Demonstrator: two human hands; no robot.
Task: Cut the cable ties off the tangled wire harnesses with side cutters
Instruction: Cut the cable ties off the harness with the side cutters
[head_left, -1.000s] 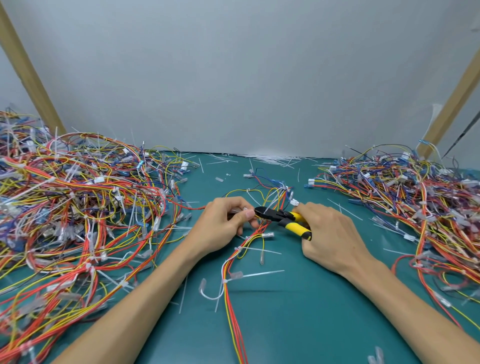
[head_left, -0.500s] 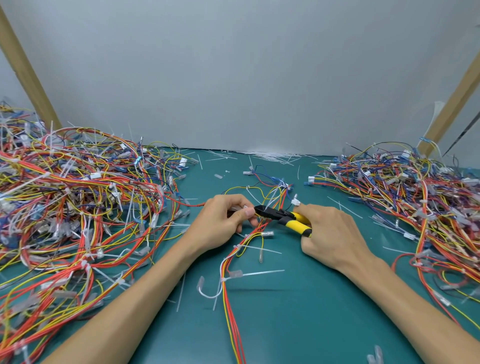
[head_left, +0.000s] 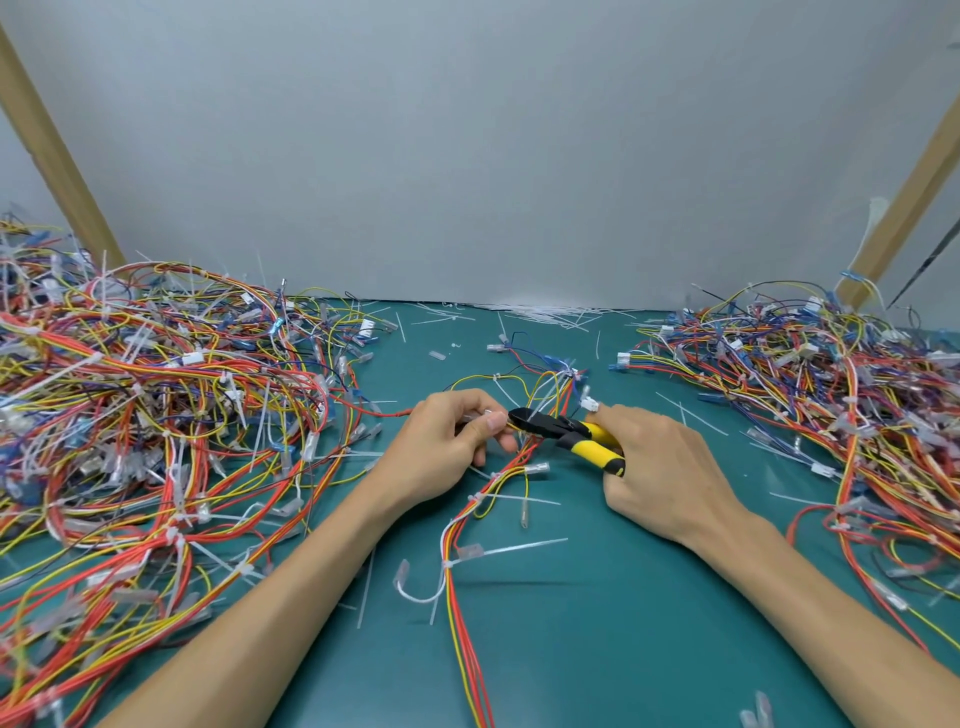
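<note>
A wire harness (head_left: 457, 587) of red, yellow and white wires runs up the middle of the green mat (head_left: 597, 623), with white cable ties (head_left: 511, 548) sticking out sideways. My left hand (head_left: 447, 441) pinches a cable tie on the harness between thumb and forefinger. My right hand (head_left: 660, 467) grips the yellow handles of the side cutters (head_left: 566, 434). The black jaws point left and sit right at my left thumb tip, at the pinched tie.
A big tangled pile of harnesses (head_left: 140, 431) fills the left side. A second pile (head_left: 831, 405) lies at the right. Cut tie scraps (head_left: 540, 312) litter the mat's far edge by the grey wall. Wooden posts (head_left: 57, 156) lean at both corners.
Both hands have stayed in place at the harness. The view has shifted slightly, and the cutter jaws remain at the tie pinched by my left fingers.
</note>
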